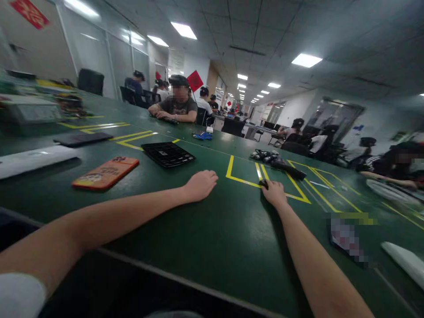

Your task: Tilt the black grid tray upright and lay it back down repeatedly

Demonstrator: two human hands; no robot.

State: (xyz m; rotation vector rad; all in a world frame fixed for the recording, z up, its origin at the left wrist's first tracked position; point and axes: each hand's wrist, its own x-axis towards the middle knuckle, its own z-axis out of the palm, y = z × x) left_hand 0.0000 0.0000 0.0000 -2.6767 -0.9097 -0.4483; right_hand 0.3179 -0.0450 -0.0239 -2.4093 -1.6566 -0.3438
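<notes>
My left hand [201,184] rests on the green table [198,234], its fingers curled in and pressed together, with nothing visible in them. A black tray-like panel with slots [168,154] lies just beyond it, to the left. Farther left is an orange phone case with printed lettering [105,173]. My right hand [274,193] is closed on a small black object [264,183], which pokes out past the fingertips by a yellow tape line. Its kind cannot be made out. Beyond that hand lies a dark bundle of cables or tools [274,160].
A long white object [36,160] and a dark flat item [82,139] lie at the left. Blue items [202,136] are across the table. A person [179,99] sits opposite. A blurred packet [347,238] and a white object [404,263] lie right.
</notes>
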